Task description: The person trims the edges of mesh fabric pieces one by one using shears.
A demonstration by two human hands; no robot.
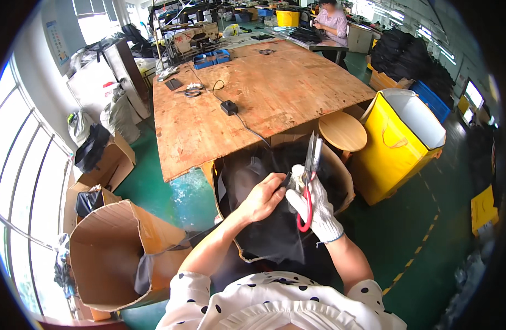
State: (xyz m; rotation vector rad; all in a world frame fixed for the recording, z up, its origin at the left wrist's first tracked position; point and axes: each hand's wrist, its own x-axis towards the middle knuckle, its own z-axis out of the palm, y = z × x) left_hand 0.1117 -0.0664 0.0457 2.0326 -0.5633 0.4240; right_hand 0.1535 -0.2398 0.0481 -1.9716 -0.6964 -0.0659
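Observation:
My bare left hand [264,198] pinches a small dark piece [285,181], possibly fabric, just left of my right hand [319,212], which wears a white knitted glove. The right hand grips scissors [307,198] with red handles, blades pointing up, along with something pale and small that I cannot make out. Below both hands, a large cardboard box [346,181] holds sheer black material [264,236], some of it hanging toward me.
A worn plywood table [297,82] carries a black adapter [228,108], cables and blue trays [211,58]. Around me are a round wooden stool [342,130], a yellow bin [385,159] and an open carton [104,247]. A co-worker [332,30] is at a far table.

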